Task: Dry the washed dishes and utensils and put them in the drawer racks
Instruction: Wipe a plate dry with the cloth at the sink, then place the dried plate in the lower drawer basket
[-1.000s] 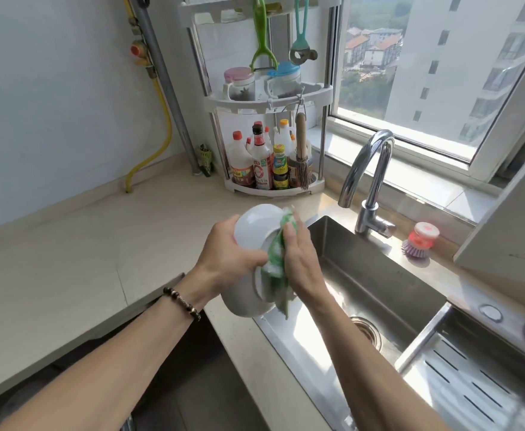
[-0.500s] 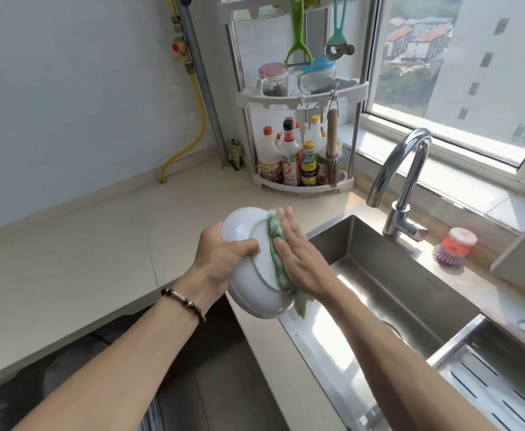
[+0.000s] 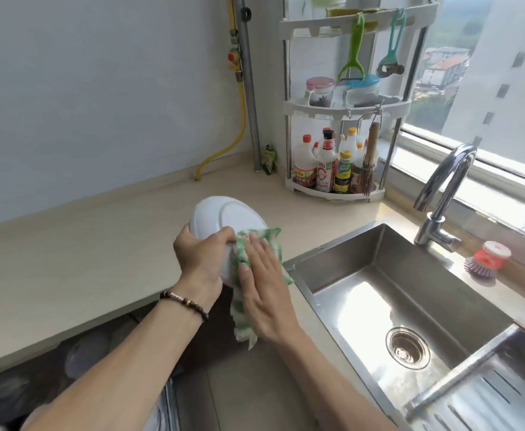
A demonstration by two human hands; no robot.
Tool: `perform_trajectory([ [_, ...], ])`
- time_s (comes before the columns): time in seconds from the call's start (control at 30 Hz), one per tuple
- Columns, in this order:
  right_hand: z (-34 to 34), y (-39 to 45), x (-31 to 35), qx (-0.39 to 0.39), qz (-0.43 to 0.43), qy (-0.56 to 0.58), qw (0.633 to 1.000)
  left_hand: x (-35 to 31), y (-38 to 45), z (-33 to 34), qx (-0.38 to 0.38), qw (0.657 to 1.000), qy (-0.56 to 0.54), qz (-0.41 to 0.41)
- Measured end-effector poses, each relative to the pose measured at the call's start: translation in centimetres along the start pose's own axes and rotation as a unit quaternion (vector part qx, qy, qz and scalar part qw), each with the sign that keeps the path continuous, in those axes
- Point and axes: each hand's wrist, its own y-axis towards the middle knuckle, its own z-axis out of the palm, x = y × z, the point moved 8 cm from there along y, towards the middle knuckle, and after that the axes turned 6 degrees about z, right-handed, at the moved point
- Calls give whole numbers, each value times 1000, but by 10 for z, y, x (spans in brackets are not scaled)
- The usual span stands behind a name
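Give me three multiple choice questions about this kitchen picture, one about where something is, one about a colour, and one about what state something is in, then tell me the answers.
1. Where is the dish brush with the red top?
A. In the sink basin
B. On the counter ledge behind the sink, right of the faucet
C. Hanging on the corner shelf

2. What colours is the cloth?
A. Green and white
B. Blue and yellow
C. Plain red

3. How is the white bowl held?
A. Lying flat on the counter
B. Standing in the sink
C. Gripped off the counter, underside towards the camera

Answers:
1 B: the dish brush stands on the ledge beside the faucet.
2 A: the cloth shows green and white patches.
3 C: the left hand grips the white bowl by its rim while the right hand presses the cloth against it with flat fingers.
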Motion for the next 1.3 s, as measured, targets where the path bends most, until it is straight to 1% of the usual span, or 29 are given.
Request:
perform_trajectory([
  [0.1,22,-2,-3,-66,20,56,996,-9,3,-37,55,998,-4,9],
  [0.13,34,1,5,-72,55,98,991,-17,6,-58,87,996,-2,24],
  [0.2,47,13,5,-59,165,201,964,-25,10,-89,137,990,13,36],
  [0.23,48,22,2,-57,212,226,949,-25,11,-101,154,987,16,35],
  [0.27,55,27,14,-52,237,211,947,-24,13,-123,165,986,15,26],
  [0.3,61,34,29,-42,232,187,954,-21,14,-140,177,984,14,18],
  [0.33,71,37,54,-25,201,126,971,-18,13,-156,191,981,18,15],
  [0.4,106,34,115,29,85,-12,996,-16,11,-184,212,977,26,25],
  [0.43,129,27,141,61,26,-62,996,-14,13,-199,214,976,33,33],
  [0.47,155,18,163,89,-14,-92,992,-13,16,-219,207,977,39,39],
  [0.53,180,-1,177,103,-64,-81,989,-14,23,-242,223,969,75,71],
  [0.57,196,-6,172,114,-65,-50,990,-13,28,-259,228,963,110,90],
  [0.6,204,-8,161,121,-30,-6,992,-11,31,-271,228,957,148,103],
  [0.67,222,-4,131,118,109,80,984,-4,35,-293,215,950,198,106],
  [0.7,235,-5,126,129,139,97,977,1,37,-300,208,947,222,105],
  [0.73,254,-10,133,149,124,85,977,10,43,-310,199,950,219,100],
  [0.8,293,-25,155,190,32,39,980,20,51,-324,191,955,206,92],
  [0.83,307,-31,162,207,0,17,978,25,55,-330,185,950,230,100],
  [0.87,317,-33,161,212,0,10,977,31,58,-335,194,942,249,111],
  [0.9,326,-33,153,210,27,34,977,37,60,-341,192,937,267,115],
  [0.93,337,-28,137,207,92,78,971,46,66,-349,191,931,293,107],
  [0.97,344,-26,118,204,182,141,951,50,65,-355,195,913,338,118],
  [1.03,366,-28,78,203,355,248,878,63,68,-366,208,882,398,145],
  [1.1,388,-35,56,242,438,274,821,75,71,-376,224,831,469,196],
  [1.13,406,-40,46,272,462,258,804,88,75,-385,237,801,500,229],
  [1.17,417,-47,38,297,476,230,795,98,75,-393,250,762,534,270],
  [1.23,436,-59,23,310,489,145,802,125,76,-415,288,720,577,256],
  [1.27,449,-65,12,310,484,84,814,146,75,-430,302,712,584,247],
  [1.3,451,-69,8,310,472,41,824,160,72,-439,308,713,580,244],
])
